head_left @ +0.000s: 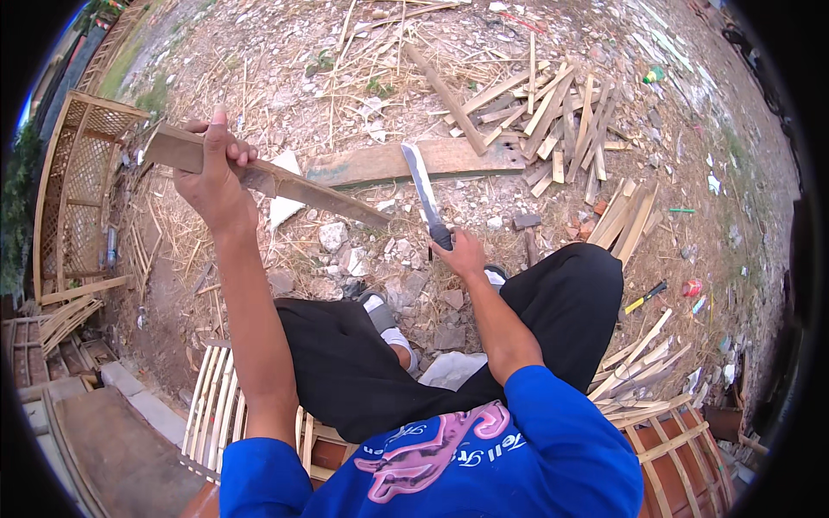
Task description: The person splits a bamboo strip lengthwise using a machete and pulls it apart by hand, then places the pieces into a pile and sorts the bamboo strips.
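My left hand [216, 173] is raised at the left, its fingers closed round the wide end of a long wooden slat [315, 194]. The slat slants down to the right, its narrow end in front of my feet. In my right hand [465, 256], near the middle, is the dark handle of a machete [421, 181]. Its blade points up and away, tip slightly to the left, apart from the slat. Beyond both lies a thick wooden plank [371, 166] on the ground, and the blade's tip shows in front of it.
Piled split sticks [553, 112] lie at the far right, with a bundle of slats [623, 220] nearer. A hammer [527, 229] rests by my right knee; a yellow-and-black tool [646, 296] lies farther right. Stones [333, 235] and rubble cover the ground. A lattice wooden frame [73, 198] stands left.
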### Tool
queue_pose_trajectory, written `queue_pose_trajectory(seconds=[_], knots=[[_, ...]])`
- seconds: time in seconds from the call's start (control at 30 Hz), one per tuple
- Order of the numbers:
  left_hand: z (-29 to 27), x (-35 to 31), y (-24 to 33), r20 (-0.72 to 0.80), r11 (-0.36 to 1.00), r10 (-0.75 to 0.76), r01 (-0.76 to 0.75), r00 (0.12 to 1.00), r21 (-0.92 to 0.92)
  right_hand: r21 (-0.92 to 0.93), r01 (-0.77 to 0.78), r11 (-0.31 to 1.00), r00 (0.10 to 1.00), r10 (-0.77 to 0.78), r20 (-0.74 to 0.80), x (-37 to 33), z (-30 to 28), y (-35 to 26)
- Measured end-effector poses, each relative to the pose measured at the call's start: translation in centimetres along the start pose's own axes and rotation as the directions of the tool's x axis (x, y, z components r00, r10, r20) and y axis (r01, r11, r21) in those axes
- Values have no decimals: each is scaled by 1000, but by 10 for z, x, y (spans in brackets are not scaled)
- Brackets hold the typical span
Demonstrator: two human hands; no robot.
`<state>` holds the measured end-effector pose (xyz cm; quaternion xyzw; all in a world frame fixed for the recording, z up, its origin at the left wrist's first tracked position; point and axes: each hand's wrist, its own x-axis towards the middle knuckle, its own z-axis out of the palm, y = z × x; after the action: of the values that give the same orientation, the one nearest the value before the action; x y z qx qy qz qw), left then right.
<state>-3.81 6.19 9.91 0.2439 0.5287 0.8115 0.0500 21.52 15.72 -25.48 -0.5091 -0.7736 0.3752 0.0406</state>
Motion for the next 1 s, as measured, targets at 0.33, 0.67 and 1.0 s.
queue_pose_trajectory(seconds=[0.33, 0.67, 1.0], knots=[[-38, 2, 13, -96, 985, 1, 15, 995, 172, 43, -182, 982, 911, 185, -369, 223, -35, -5], [-9, 0, -8, -94, 982, -45, 61, 995, 179, -385, -136, 913, 971, 46, -235, 269, -27, -9], [10, -21, 11, -115, 993, -90, 99, 989, 70, -104, -7, 995, 999, 2, -53, 246, -74, -60]])
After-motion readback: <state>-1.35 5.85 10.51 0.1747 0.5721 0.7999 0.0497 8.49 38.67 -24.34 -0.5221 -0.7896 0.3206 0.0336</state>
